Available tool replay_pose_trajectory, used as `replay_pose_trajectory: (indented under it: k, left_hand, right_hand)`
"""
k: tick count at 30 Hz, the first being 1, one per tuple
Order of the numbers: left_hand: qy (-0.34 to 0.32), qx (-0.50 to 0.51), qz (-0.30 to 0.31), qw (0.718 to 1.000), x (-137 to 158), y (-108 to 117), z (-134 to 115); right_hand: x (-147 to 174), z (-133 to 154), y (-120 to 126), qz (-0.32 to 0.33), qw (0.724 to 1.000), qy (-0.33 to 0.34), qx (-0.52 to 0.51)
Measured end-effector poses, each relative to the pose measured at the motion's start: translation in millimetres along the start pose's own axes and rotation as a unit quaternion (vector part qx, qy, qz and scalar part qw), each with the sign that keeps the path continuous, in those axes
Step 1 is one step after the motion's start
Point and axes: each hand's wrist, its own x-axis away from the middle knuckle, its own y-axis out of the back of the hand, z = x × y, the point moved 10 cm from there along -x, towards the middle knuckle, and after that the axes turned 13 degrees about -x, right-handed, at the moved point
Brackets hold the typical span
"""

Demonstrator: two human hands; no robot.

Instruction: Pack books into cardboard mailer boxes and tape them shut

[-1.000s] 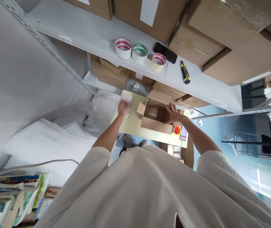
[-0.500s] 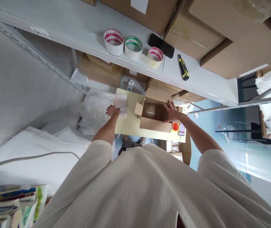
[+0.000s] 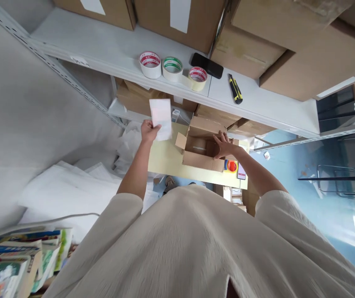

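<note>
My left hand point(image 3: 148, 130) holds up a white slip of paper point(image 3: 160, 118) above the left part of a pale yellow table point(image 3: 165, 159). An open cardboard box point(image 3: 199, 149) with its flaps spread sits on that table. Resting on the box's right side is my right hand point(image 3: 223, 146), with its fingers spread over the rim. The box's inside looks bare apart from a strip of tape on its bottom.
A white shelf point(image 3: 124, 54) above carries three tape rolls point(image 3: 172, 68), a black phone point(image 3: 206, 65), a yellow-black utility knife point(image 3: 235, 88) and big cartons. A red button point(image 3: 232, 166) sits at the table's right. White packing sheets point(image 3: 71, 186) lie at left, books point(image 3: 15, 260) at lower left.
My left hand picked the white slip off the table and raised it upright. My right hand stayed on the box's right side.
</note>
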Motion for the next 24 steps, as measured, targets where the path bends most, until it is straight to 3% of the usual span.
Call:
replay_pose_trajectory:
  k: [2,5,10,14,19,24]
  left_hand:
    - [-0.024,0.07,0.012,0.997,8,6,-28]
    - [-0.11,0.076,0.053,0.99,36,-3,-91]
    - [-0.259,-0.085,0.151,0.95,95,-62,-196]
    - [-0.324,-0.116,0.197,0.918,125,-101,-251]
    - [-0.34,-0.12,0.246,0.9,134,-133,-271]
    - [-0.318,-0.256,0.299,0.863,125,-163,-243]
  right_hand:
    - [0,1,1,-0.003,1.0,0.006,-0.005]
    - [2,5,1,-0.019,0.999,0.027,-0.017]
    - [15,6,-1,-0.055,0.997,0.029,-0.05]
    - [31,0,-1,-0.093,0.994,0.025,-0.052]
    - [59,-23,3,-0.136,0.989,-0.003,-0.048]
    - [79,-44,2,-0.156,0.985,-0.015,-0.068]
